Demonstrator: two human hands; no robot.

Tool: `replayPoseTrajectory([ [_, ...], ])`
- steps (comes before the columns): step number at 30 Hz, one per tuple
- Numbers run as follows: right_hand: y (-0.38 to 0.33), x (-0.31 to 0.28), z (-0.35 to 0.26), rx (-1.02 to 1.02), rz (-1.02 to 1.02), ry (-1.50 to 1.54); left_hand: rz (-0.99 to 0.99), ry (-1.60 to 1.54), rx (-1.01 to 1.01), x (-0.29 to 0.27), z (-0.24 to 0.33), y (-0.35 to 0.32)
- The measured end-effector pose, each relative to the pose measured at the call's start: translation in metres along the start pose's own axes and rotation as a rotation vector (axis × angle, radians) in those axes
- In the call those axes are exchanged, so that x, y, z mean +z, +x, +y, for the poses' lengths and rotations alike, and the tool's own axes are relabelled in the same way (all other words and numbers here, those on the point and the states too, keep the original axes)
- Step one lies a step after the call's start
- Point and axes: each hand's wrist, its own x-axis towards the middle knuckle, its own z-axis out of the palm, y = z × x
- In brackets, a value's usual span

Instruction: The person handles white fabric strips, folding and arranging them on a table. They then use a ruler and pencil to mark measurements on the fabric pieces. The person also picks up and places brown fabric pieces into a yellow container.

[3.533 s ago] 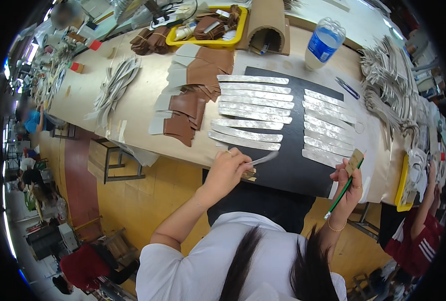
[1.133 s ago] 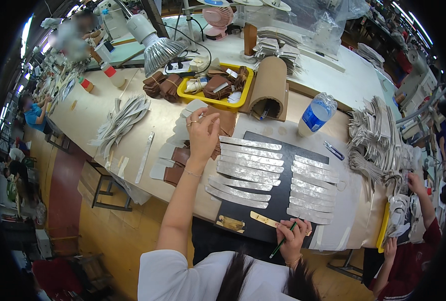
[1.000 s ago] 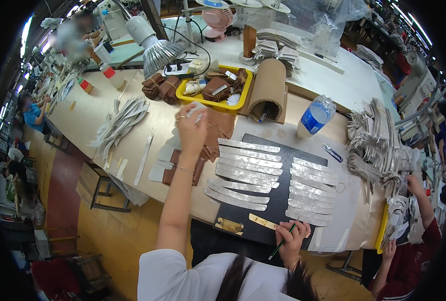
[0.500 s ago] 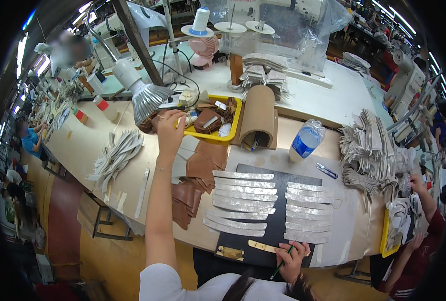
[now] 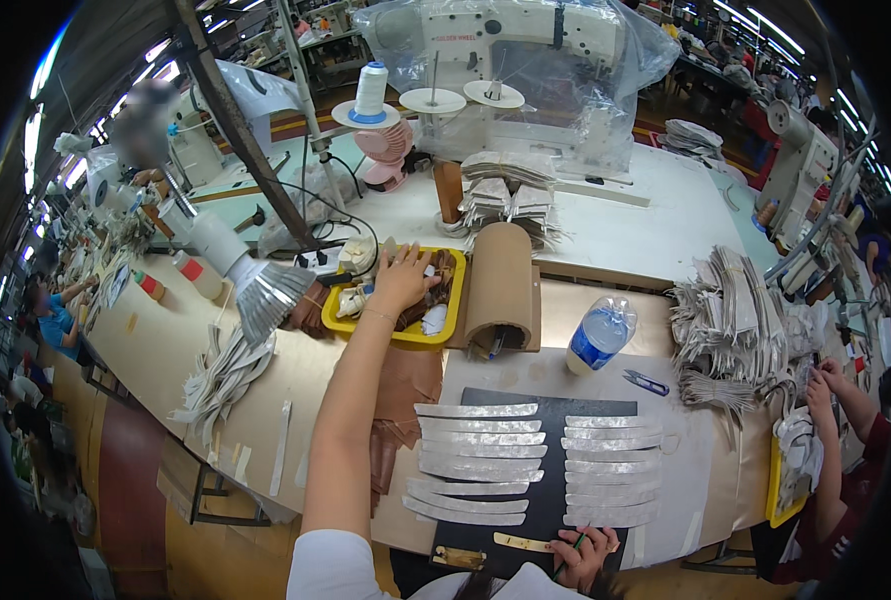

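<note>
My left hand [image 5: 401, 280] is stretched over the yellow tray [image 5: 435, 336], fingers apart, above small brown leather bundles [image 5: 452, 270] and a white piece. What lies under the palm is hidden. At the lower edge, my right hand [image 5: 587, 556] is closed on a thin green pencil [image 5: 577, 543], partly covered by the fingers. A pale narrow strip [image 5: 520, 542] lies beside its fingertips. In front of me, a black board [image 5: 550, 430] bears two columns of silvery-white strips [image 5: 479, 438]. Brown leather pieces [image 5: 405, 385] lie partly under my left forearm.
A lamp [image 5: 270, 295] hangs left of the tray. Right of it stand a cardboard tube [image 5: 498, 270], a bottle [image 5: 601, 335] and thread snips [image 5: 645, 382]. Bundled grey strips [image 5: 730, 320] are piled at right, near a co-worker's hands [image 5: 823, 385]. Another strip bundle [image 5: 227, 375] lies left.
My left hand has moved right, from beside the lamp to over the yellow tray, its fingers spreading. My right hand keeps the pencil near the board's front edge. The view has tilted up.
</note>
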Motion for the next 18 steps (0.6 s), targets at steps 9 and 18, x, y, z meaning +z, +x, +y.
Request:
replayPoseTrajectory([
  [9,0.012,-0.013,0.002,-0.033,-0.106,0.033,-0.335,0.016,-0.101,-0.031,0.026,-0.012],
  [18,0.021,-0.024,-0.003,-0.061,-0.129,-0.005,-0.007,0.286,-0.155,0.037,0.036,-0.032],
])
